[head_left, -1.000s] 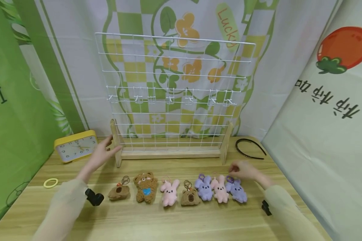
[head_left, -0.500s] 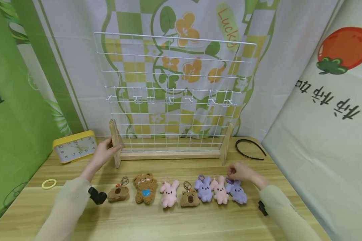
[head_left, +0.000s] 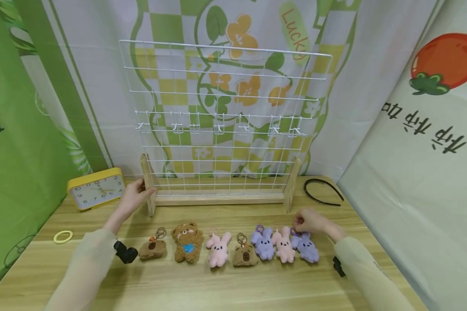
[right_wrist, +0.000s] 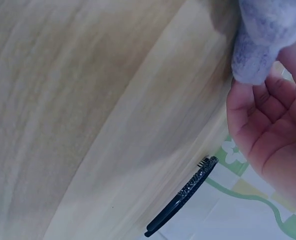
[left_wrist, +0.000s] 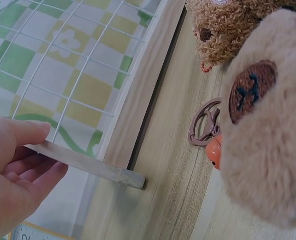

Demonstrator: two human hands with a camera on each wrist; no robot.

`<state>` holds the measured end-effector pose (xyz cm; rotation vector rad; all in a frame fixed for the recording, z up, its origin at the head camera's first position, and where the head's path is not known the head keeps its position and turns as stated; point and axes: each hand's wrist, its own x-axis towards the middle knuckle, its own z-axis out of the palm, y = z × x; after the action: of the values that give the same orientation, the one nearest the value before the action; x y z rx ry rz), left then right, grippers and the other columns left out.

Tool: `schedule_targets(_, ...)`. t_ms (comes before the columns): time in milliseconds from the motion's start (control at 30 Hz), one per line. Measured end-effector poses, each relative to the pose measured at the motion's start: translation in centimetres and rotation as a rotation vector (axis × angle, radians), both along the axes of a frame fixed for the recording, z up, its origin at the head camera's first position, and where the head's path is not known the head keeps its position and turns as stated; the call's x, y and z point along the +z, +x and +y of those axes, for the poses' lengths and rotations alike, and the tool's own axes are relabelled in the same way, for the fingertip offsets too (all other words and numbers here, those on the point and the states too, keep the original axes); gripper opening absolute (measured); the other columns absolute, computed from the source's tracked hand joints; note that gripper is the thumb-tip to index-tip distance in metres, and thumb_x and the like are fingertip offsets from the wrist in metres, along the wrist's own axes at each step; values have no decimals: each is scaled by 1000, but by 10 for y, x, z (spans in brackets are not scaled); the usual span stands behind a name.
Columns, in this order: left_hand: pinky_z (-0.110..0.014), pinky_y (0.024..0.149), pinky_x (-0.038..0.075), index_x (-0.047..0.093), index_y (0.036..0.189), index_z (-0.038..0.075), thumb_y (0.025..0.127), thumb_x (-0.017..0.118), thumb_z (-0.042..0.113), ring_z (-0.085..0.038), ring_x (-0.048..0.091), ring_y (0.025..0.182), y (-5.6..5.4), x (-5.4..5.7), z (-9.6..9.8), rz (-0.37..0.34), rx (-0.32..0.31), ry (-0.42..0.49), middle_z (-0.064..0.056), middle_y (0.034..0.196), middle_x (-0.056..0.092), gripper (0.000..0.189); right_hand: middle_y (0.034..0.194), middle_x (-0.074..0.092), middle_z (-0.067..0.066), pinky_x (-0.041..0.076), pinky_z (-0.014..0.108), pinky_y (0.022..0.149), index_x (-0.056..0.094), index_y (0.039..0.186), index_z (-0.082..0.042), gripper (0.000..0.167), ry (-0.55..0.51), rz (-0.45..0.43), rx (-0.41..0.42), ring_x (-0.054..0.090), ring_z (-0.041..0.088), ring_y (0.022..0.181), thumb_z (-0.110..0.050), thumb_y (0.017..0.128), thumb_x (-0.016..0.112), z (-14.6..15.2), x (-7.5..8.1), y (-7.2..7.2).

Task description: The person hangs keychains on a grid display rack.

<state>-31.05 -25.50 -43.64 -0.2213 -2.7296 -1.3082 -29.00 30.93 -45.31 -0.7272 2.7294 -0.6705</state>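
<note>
At the left end of a white wire grid rack (head_left: pixel 222 199), my left hand (head_left: pixel 132 198) grips the wooden side post (left_wrist: pixel 95 166), thumb on one face and fingers on the other. My right hand (head_left: pixel 312 221) has curled fingers at the purple ring of the rightmost purple bunny keychain (head_left: pixel 307 249) and pinches it; the bunny partly hides the fingertips in the right wrist view. Left of it lie a pink bunny (head_left: pixel 283 246), another purple bunny (head_left: pixel 263 244), a brown capybara (head_left: pixel 245 256), another pink bunny (head_left: pixel 218 250), a brown bear (head_left: pixel 188 242) and another capybara (head_left: pixel 153 249).
Several white hooks (head_left: pixel 219 128) hang along the grid's middle. A yellow clock (head_left: pixel 97 188) stands at the left, with a yellow ring (head_left: pixel 63 237) before it. A black headband (head_left: pixel 322 203) lies at the right back. Printed cloths surround the wooden table (head_left: pixel 218 289).
My left hand has closed round the rack's post, which has shifted very slightly left. My right hand has moved slightly left and down onto the purple ring.
</note>
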Motion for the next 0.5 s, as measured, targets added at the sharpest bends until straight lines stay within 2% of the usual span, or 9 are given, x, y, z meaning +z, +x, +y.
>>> schedule_targets(233, -56, 99, 53, 47, 138, -11, 103, 55, 19, -48, 57, 122, 2, -1, 1, 22, -7, 23, -36, 132, 56, 47, 70, 62, -1, 43, 15, 54, 66, 77, -1, 3, 26, -19, -11, 49, 4, 60, -2, 77, 69, -1, 0, -1)
schedule_targets(500, -55, 96, 54, 50, 136, -11, 102, 56, 14, -48, 59, 120, 2, -2, 0, 40, -8, 30, -35, 130, 58, 43, 67, 59, -5, 41, 15, 53, 66, 74, -9, 11, 67, 22, -2, 46, 2, 59, -2, 82, 67, -1, 3, -3)
